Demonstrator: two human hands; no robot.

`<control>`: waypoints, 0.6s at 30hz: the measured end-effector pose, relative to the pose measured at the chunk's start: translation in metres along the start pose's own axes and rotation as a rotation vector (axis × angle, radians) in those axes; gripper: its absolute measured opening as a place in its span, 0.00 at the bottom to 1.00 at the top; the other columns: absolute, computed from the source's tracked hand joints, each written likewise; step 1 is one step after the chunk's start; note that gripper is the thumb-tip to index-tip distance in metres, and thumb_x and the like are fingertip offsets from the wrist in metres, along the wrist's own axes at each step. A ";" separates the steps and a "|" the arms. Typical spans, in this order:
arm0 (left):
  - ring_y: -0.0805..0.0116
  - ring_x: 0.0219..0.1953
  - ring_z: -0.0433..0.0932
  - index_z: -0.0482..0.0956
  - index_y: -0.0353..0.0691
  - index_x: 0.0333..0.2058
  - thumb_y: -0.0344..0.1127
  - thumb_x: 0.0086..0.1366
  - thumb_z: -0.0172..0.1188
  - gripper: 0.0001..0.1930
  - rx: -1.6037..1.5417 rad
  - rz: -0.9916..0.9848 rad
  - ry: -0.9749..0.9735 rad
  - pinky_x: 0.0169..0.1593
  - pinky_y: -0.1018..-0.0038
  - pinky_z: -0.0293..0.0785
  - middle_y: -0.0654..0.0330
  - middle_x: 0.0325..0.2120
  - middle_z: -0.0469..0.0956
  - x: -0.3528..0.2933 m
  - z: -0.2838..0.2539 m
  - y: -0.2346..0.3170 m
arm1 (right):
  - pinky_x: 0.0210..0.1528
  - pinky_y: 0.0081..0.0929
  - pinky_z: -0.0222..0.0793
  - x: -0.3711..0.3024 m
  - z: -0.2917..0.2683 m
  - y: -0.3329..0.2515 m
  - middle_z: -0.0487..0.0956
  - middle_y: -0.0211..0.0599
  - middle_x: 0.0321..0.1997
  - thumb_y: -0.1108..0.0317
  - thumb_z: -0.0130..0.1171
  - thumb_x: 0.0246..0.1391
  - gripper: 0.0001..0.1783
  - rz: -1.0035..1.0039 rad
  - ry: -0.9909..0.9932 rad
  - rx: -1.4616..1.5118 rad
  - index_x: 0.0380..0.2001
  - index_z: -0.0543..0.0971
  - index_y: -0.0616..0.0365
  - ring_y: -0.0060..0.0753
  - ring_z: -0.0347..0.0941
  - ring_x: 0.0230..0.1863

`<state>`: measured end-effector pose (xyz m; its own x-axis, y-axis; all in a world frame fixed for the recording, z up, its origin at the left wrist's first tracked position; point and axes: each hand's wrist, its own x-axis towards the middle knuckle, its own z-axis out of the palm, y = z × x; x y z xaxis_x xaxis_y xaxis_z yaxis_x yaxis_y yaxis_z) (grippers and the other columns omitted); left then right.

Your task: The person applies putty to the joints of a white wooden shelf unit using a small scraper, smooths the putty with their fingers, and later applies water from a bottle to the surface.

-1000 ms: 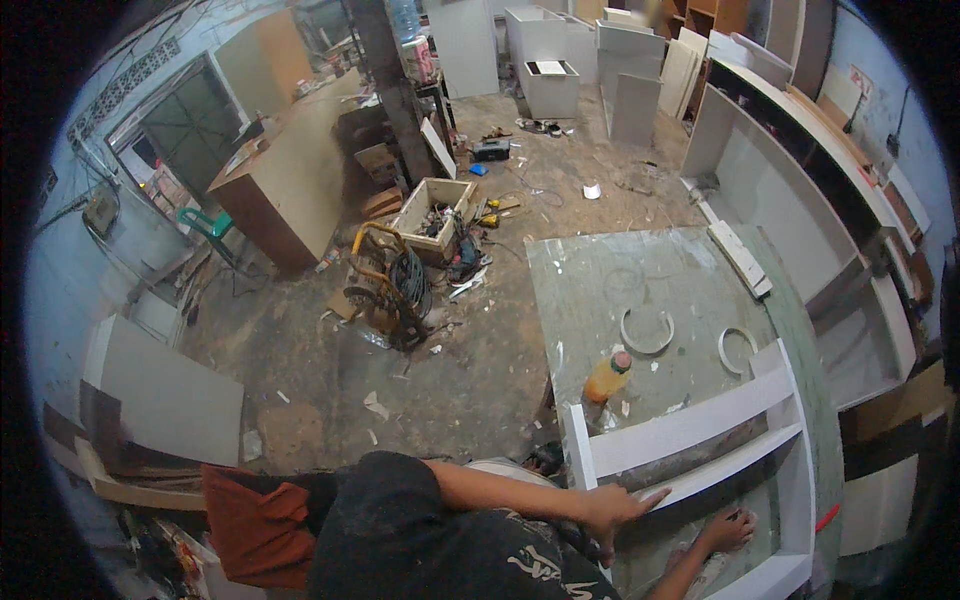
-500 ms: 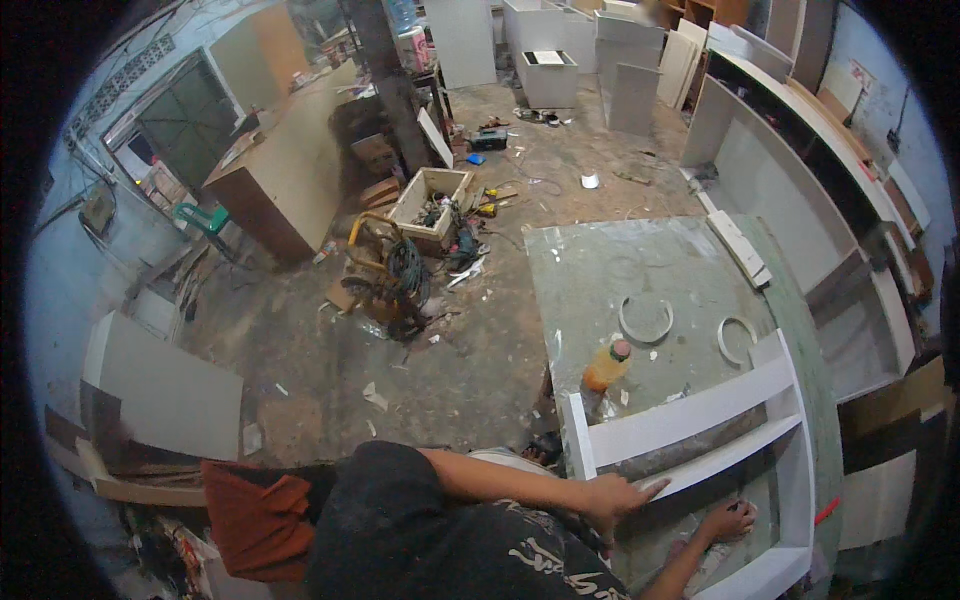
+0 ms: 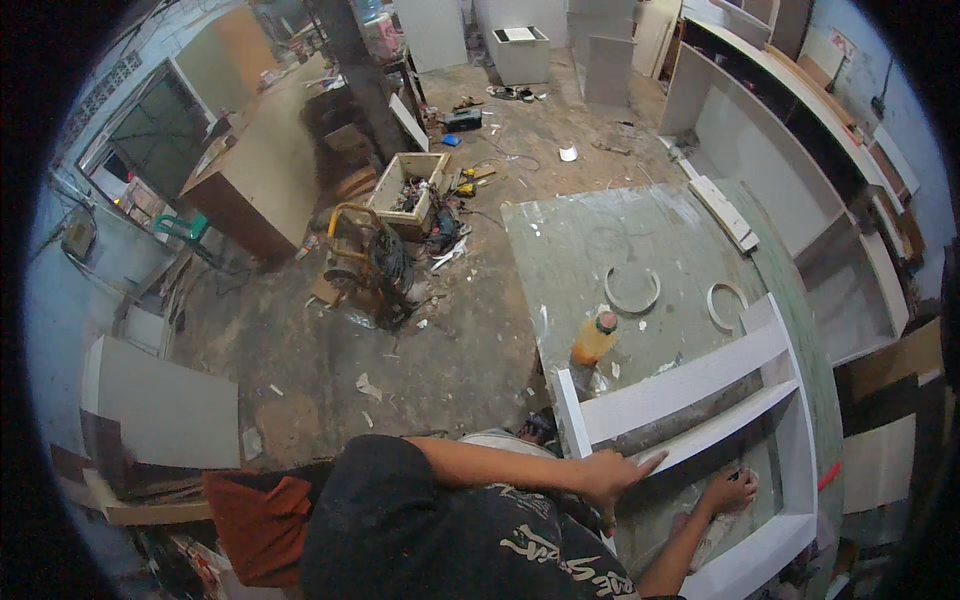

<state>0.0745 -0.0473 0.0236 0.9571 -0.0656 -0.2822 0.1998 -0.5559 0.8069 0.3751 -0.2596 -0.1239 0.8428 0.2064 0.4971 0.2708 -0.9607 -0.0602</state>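
A white frame [image 3: 803,440] of boards with crosspieces lies on the greenish work surface in front of me. My left hand [image 3: 608,478] is at the near-left end of its middle white slat [image 3: 715,430]. The index finger stretches along the slat, while the other fingers bend down beside it, partly hidden. Inside the frame's nearer opening, my right hand [image 3: 732,492] is closed, its fingertips pinched together. Something small and dark seems to be between them, too small to name. A strip of pale material [image 3: 708,545] lies just below that hand.
On the greenish work surface [image 3: 570,235] stand a bottle of orange liquid [image 3: 594,338] and two white rings [image 3: 632,290]. A long white piece [image 3: 722,214] lies at its far right. Left on the floor are a yellow-handled machine [image 3: 365,260] and a wooden tool box [image 3: 408,190].
The whole view has shifted a little, so the room's things sit higher and further left. My left hand stays on the slat; my right hand remains pinched inside the frame.
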 end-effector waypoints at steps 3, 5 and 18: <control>0.39 0.45 0.80 0.23 0.36 0.71 0.53 0.28 0.84 0.84 0.008 -0.029 -0.013 0.50 0.59 0.75 0.38 0.44 0.79 -0.005 0.003 -0.002 | 0.51 0.46 0.68 -0.010 -0.004 -0.008 0.77 0.37 0.50 0.57 0.58 0.57 0.12 0.004 0.031 -0.037 0.40 0.84 0.47 0.46 0.72 0.50; 0.40 0.52 0.77 0.25 0.37 0.71 0.48 0.30 0.84 0.82 0.096 0.011 0.092 0.52 0.56 0.73 0.36 0.53 0.73 -0.004 0.014 -0.008 | 0.52 0.46 0.68 -0.013 -0.005 -0.007 0.78 0.38 0.49 0.57 0.58 0.57 0.13 0.004 0.031 -0.025 0.40 0.85 0.47 0.47 0.72 0.51; 0.50 0.67 0.63 0.67 0.47 0.65 0.49 0.50 0.72 0.43 0.325 0.438 0.038 0.68 0.50 0.55 0.52 0.62 0.70 0.028 0.014 0.030 | 0.59 0.48 0.63 0.008 0.018 -0.019 0.80 0.44 0.42 0.56 0.66 0.49 0.11 0.206 0.106 0.389 0.33 0.85 0.48 0.53 0.71 0.53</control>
<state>0.1045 -0.0773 0.0326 0.9444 -0.3218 0.0677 -0.2883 -0.7110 0.6414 0.3852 -0.2363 -0.1343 0.8507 -0.0218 0.5253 0.2740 -0.8343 -0.4784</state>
